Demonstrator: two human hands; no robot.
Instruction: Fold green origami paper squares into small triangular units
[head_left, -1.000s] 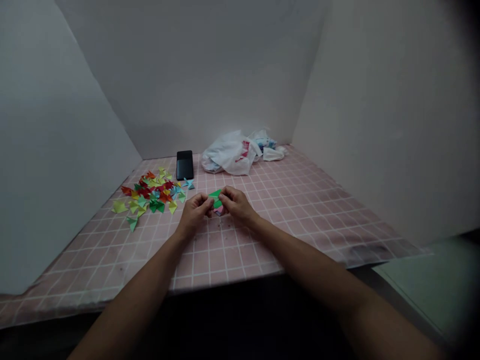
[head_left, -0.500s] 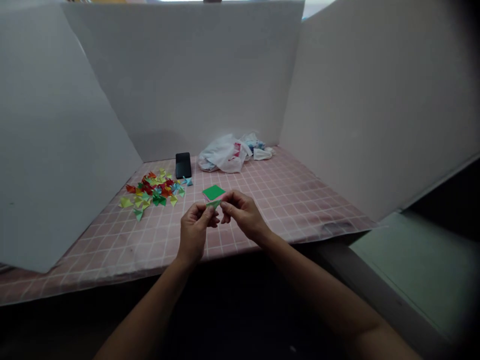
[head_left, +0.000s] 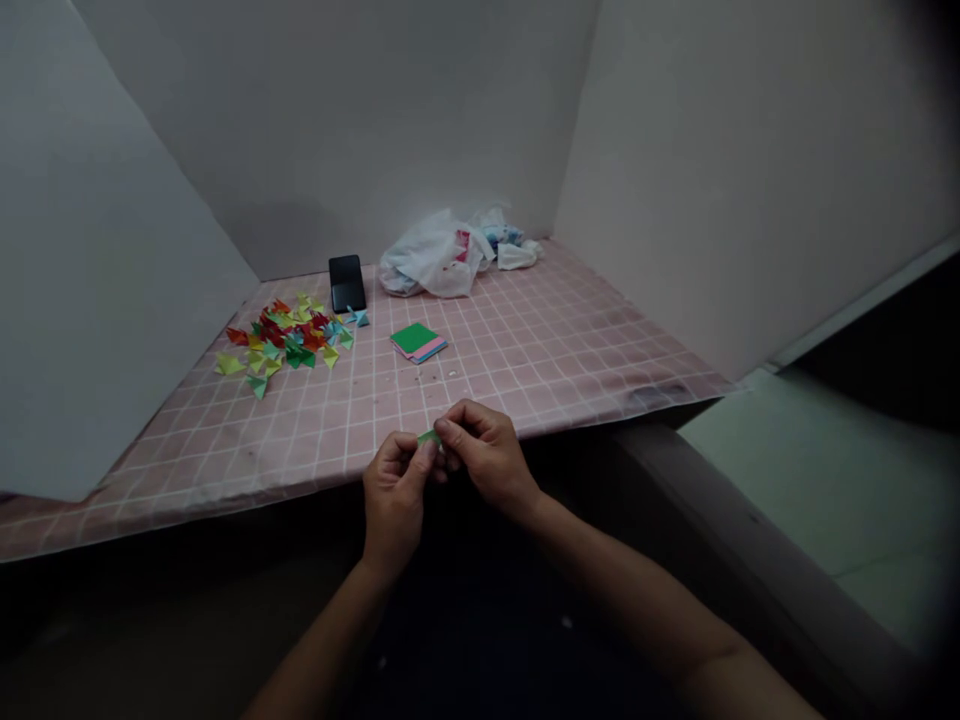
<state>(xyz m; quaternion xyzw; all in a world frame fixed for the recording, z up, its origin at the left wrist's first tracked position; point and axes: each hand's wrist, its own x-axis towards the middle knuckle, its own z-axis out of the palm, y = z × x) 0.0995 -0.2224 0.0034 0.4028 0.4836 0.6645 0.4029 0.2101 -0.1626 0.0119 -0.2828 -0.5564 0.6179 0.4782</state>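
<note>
A small folded piece of green paper (head_left: 428,437) is pinched between my two hands, near the front edge of the table; the fingers cover most of it. My left hand (head_left: 396,490) is closed on its left end, thumb on top. My right hand (head_left: 487,450) grips the right end between thumb and fingertips. Beyond the hands lies a stack of square paper sheets (head_left: 415,338), green on top with pink and blue edges showing. To the left is a pile of folded paper pieces (head_left: 300,357) in red, yellow, green and blue.
A black phone (head_left: 346,284) lies behind the folded pieces. At the back sits a white plastic bag (head_left: 435,255), with a crumpled pack (head_left: 517,255) beside it. Pale panels wall the pink checked tablecloth (head_left: 540,340) at the back and both sides.
The view has tipped downward, so the table things appear higher. My hands have drawn back from beside the paper stack toward the table's front edge, still pinching the green paper, which now shows less.
</note>
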